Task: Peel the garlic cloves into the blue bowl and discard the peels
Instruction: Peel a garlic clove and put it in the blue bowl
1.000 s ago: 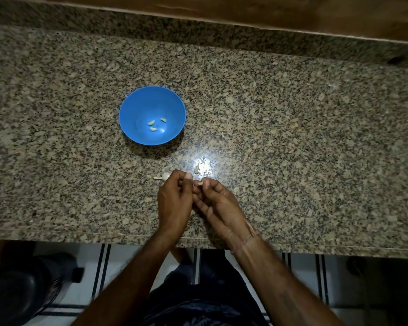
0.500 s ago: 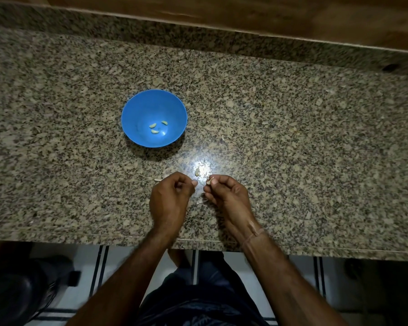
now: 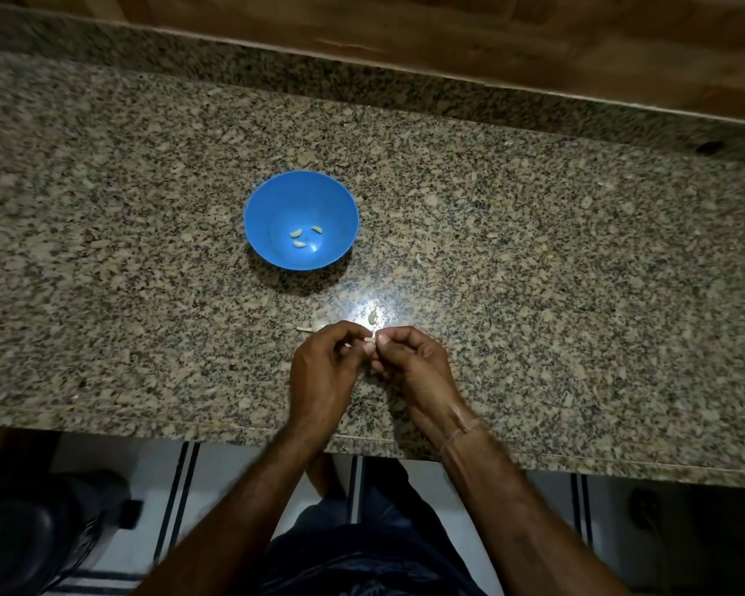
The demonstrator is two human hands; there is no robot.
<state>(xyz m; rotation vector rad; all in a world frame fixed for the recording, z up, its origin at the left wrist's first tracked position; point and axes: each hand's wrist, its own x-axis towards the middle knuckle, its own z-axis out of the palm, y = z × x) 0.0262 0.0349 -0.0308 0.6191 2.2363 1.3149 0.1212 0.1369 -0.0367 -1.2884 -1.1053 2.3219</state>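
The two hands have come back together: half a second ago there was a small gap between the fingertips, and now they meet. The left hand (image 3: pixel 323 372) and the right hand (image 3: pixel 418 367) are both over the near part of the speckled stone surface (image 3: pixel 577 294), close to its front edge. The fingers of both hands are curled in. Between their tips they pinch a tiny pale garlic clove (image 3: pixel 370 337). It is too small to tell if its skin is on or off.

The blue bowl (image 3: pixel 272 200) stands on the surface, farther back than the hands and a little to the left, well apart from them. Three peeled cloves (image 3: pixel 302 239) lie at its bottom, close to each other.

Just beyond the fingertips a small bit of garlic (image 3: pixel 373 316) lies in a bright spot of light on the surface. It cannot be told if this is a clove or a peel. Just beyond the left hand lies a pale piece (image 3: pixel 317 325) with a thin stalk that sticks out to the left.

A thin thread band (image 3: pixel 463 428) goes round the right wrist. A wooden panel (image 3: pixel 491 36) runs along the back of the surface. Below the front edge, a white floor (image 3: pixel 233 466) with dark stripes shows.
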